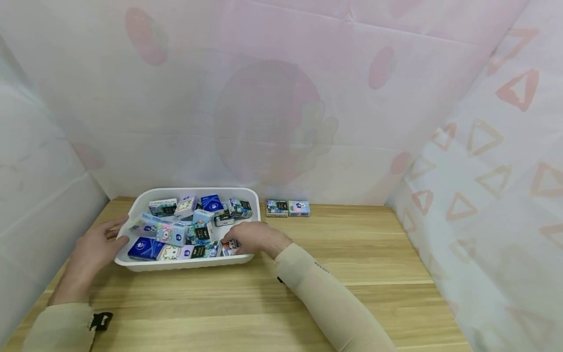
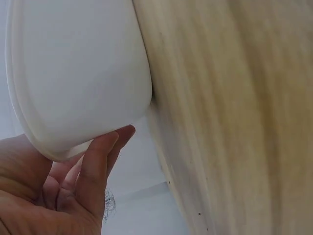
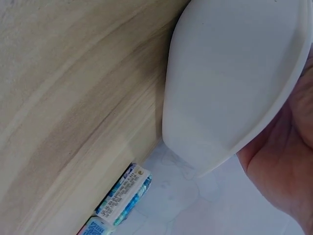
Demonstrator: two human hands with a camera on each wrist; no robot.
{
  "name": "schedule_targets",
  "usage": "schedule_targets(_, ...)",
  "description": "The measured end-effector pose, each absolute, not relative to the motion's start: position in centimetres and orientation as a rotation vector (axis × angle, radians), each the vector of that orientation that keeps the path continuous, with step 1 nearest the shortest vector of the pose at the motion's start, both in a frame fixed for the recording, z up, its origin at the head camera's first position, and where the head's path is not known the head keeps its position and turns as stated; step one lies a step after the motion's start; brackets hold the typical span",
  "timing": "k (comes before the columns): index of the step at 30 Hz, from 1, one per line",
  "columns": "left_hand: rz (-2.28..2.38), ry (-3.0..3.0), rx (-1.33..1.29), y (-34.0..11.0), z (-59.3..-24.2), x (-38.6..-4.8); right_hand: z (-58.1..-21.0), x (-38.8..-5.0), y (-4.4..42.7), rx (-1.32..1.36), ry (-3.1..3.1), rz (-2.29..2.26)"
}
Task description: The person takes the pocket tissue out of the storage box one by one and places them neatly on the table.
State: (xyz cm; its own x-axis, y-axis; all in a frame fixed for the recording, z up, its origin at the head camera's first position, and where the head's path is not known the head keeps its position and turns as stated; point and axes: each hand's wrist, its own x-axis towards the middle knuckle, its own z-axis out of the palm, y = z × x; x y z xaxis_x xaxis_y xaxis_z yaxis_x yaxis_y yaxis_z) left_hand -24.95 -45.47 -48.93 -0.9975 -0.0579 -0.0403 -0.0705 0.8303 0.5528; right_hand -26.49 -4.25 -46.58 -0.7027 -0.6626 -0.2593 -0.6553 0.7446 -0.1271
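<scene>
A white plastic tray [image 1: 189,265] stands on the wooden table, holding several small packs of tissues in blue, pastel and dark floral wrappers. My left hand [image 1: 97,247] grips the tray's left end; in the left wrist view its fingers [image 2: 95,169] press the outer wall below the rim. Over the tray's front right corner reaches my right hand [image 1: 252,237], its fingers on a small tissue pack [image 1: 229,248] lying there. From the right wrist view, the tray wall hides those fingertips, and only the base of the hand [image 3: 279,152] shows.
Two tissue packs, one dark floral [image 1: 277,209] and one pastel [image 1: 299,209], sit side by side right of the tray near the back edge. A printed cloth [image 1: 272,98] hangs behind the wooden table [image 1: 352,244], and further cloth walls flank both sides.
</scene>
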Motion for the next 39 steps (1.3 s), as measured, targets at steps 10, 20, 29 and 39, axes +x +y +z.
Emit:
schedule_targets(10,0.879,2.958,-0.034,-45.4,-48.2,-24.8,-47.0,-26.8,-4.0,-1.13,2.675,-0.031)
schedule_targets(20,0.908,3.073,0.051,-45.0,-47.5,-24.4,-47.1,-26.7,-3.8,-1.134,2.699,-0.054)
schedule_targets(29,0.863,3.089,0.087,-45.5,-47.7,-24.5,-46.6,-27.1,-3.3,-1.162,2.742,-0.084)
schedule_targets(39,0.845,3.036,0.108,-46.0,-47.5,-24.7,-43.5,-27.6,-1.3,-1.166,2.795,-0.259)
